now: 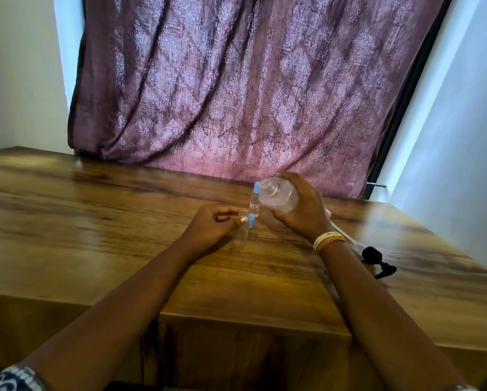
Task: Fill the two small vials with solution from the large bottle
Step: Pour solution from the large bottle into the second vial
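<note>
My right hand [301, 213] grips the large clear bottle [277, 194], tilted over on its side with its mouth pointing left toward me. Just left of it stands a small vial [254, 206] with a blue cap and a white label, upright on the wooden table [124, 221]. My left hand [211, 227] holds a second clear vial [241, 235] close to the table; a blue cap [251, 222] shows right beside its fingertips. Whether liquid is running from the bottle cannot be made out.
A black spray pump head with its white tube [373, 256] lies on the table to the right of my right wrist. A purple patterned curtain [236, 94] hangs behind the table's far edge. The table's front edge runs below my forearms.
</note>
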The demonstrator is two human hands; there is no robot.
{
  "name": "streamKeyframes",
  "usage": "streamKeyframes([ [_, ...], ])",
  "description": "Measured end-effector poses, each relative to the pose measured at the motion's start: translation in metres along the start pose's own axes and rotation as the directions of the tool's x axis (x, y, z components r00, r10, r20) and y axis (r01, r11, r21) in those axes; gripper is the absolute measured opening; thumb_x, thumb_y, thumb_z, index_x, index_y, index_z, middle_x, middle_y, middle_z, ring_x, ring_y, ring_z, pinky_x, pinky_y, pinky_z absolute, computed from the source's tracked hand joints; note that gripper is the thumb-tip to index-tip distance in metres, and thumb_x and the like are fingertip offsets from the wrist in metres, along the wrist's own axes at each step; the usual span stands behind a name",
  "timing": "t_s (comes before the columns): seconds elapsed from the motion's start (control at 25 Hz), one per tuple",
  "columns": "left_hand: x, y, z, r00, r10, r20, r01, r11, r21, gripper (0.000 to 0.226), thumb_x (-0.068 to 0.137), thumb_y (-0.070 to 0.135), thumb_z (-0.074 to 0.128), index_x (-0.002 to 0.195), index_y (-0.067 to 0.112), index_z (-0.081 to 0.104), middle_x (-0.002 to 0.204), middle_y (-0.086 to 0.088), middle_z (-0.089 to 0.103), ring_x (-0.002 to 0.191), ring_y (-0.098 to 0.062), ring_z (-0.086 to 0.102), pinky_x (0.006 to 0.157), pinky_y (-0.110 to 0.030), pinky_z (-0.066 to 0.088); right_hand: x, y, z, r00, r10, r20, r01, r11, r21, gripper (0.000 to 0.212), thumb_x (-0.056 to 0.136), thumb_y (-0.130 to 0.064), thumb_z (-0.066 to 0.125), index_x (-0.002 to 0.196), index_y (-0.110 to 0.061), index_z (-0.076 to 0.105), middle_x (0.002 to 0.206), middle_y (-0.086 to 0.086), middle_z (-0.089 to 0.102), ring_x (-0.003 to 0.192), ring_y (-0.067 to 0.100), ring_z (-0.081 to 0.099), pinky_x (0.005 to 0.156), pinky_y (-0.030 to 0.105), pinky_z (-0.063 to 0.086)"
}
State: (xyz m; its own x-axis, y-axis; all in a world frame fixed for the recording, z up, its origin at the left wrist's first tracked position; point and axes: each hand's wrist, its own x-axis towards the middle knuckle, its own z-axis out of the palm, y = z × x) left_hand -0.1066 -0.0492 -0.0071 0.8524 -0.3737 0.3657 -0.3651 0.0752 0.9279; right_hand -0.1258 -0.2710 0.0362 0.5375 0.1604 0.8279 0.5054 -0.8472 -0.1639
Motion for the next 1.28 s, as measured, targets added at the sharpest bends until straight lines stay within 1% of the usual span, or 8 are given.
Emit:
streamKeyframes([
  [0.12,0.000,-0.001,-0.001,0.999,-0.026,-0.023,0.026,1.000,-0.002,0.023,0.082,0.012,0.071,0.105,0.008,0.072,0.098,-0.011,0.075,0.091,-0.025,0.072,0.079,-0.036,0.058,-0.001,-0.002,0.003,1.000,-0.021,0.022,0.021,1.000,-0.001,0.056,0.066,-0.030,0.080,0.113,-0.017,0.054,0.105,0.004,0.067,0.094,0.025,0.064,0.081,0.050,0.053],
  [0.2,0.000,-0.001,-0.001,0.999,-0.030,-0.043,0.031,0.999,0.012,0.026,0.081,0.012,0.072,0.106,0.006,0.071,0.099,-0.012,0.075,0.091,-0.025,0.072,0.076,-0.034,0.059,-0.001,-0.002,0.005,0.999,-0.043,0.030,0.043,0.999,-0.008,0.052,0.067,-0.032,0.079,0.111,-0.020,0.053,0.102,0.002,0.066,0.092,0.023,0.063,0.079,0.052,0.052],
  [0.48,-0.002,0.002,0.000,0.999,-0.018,-0.035,0.020,0.999,0.049,0.023,0.083,0.013,0.070,0.106,0.011,0.071,0.096,-0.004,0.075,0.082,-0.009,0.070,0.061,-0.015,0.052,0.002,0.001,0.009,0.995,-0.082,0.063,0.085,0.995,-0.049,0.052,0.068,-0.036,0.077,0.113,-0.022,0.056,0.101,-0.002,0.066,0.091,0.022,0.062,0.079,0.050,0.050],
  [0.64,-0.001,0.002,0.000,0.999,-0.010,-0.039,0.013,0.997,0.073,0.026,0.083,0.014,0.070,0.108,0.007,0.071,0.100,-0.008,0.075,0.088,-0.015,0.071,0.066,-0.020,0.054,0.002,0.000,0.010,0.990,-0.118,0.078,0.124,0.989,-0.082,0.053,0.070,-0.037,0.077,0.117,-0.030,0.053,0.108,-0.005,0.065,0.098,0.020,0.062,0.082,0.050,0.048],
  [0.72,-0.002,0.002,0.000,0.999,-0.004,-0.039,0.006,0.997,0.073,0.027,0.083,0.014,0.071,0.109,0.006,0.070,0.100,-0.009,0.074,0.086,-0.015,0.070,0.063,-0.017,0.053,0.001,0.000,0.010,0.988,-0.130,0.082,0.138,0.985,-0.103,0.054,0.070,-0.036,0.078,0.116,-0.033,0.052,0.109,-0.006,0.065,0.099,0.019,0.062,0.083,0.049,0.047],
  [0.84,-0.002,0.003,0.000,1.000,0.008,-0.027,-0.005,0.997,0.083,0.029,0.083,0.015,0.071,0.110,0.005,0.070,0.102,-0.010,0.074,0.086,-0.013,0.070,0.062,-0.015,0.052,0.001,-0.002,0.011,0.986,-0.140,0.093,0.152,0.978,-0.143,0.052,0.070,-0.036,0.078,0.115,-0.031,0.053,0.108,-0.006,0.065,0.099,0.019,0.062,0.084,0.049,0.046],
  [1.0,-0.004,0.005,0.002,0.999,0.020,-0.032,-0.018,0.998,0.060,0.028,0.084,0.010,0.069,0.110,0.000,0.069,0.099,-0.012,0.073,0.075,-0.002,0.068,0.057,-0.011,0.049,0.001,-0.005,0.010,0.981,-0.174,0.085,0.187,0.965,-0.183,0.048,0.071,-0.033,0.078,0.113,-0.027,0.056,0.105,-0.006,0.066,0.097,0.019,0.062,0.082,0.047,0.046],
  [1.28,-0.005,0.007,0.002,0.999,0.032,-0.016,-0.031,0.998,0.058,0.027,0.085,0.007,0.068,0.110,-0.001,0.068,0.100,-0.012,0.072,0.075,0.001,0.069,0.058,-0.012,0.051,0.001,-0.009,0.008,0.969,-0.226,0.095,0.243,0.937,-0.249,0.045,0.073,-0.030,0.075,0.114,-0.024,0.058,0.109,-0.005,0.066,0.103,0.019,0.060,0.085,0.040,0.036],
])
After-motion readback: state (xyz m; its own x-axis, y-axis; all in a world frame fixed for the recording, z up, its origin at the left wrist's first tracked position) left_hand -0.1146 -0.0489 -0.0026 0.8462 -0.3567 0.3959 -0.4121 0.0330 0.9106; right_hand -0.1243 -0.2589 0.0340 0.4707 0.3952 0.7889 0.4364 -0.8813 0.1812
